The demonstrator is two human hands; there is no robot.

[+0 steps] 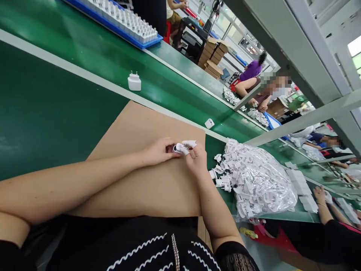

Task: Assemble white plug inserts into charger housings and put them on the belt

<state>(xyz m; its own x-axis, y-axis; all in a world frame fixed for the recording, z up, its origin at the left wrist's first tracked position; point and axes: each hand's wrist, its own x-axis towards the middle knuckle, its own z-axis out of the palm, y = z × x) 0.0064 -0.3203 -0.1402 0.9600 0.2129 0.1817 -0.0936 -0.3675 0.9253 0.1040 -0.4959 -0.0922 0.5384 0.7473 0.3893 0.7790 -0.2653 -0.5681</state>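
Observation:
Over the sheet of brown cardboard, my left hand is closed around a small white charger housing, with a dark opening showing at its near end. My right hand meets it from the right, its white-covered thumb and finger pinched at the same piece. The fingers hide most of the housing, and I cannot tell if a second part is between them. Loose white plug parts lie to the right of my right hand, spilling beside a clear plastic bag full of similar parts.
A white two-pin charger stands on the green belt ahead, and a white cap-like piece lies farther right. A blue tray holds rows of chargers. Metal posts rise at right, where a co-worker's hands show.

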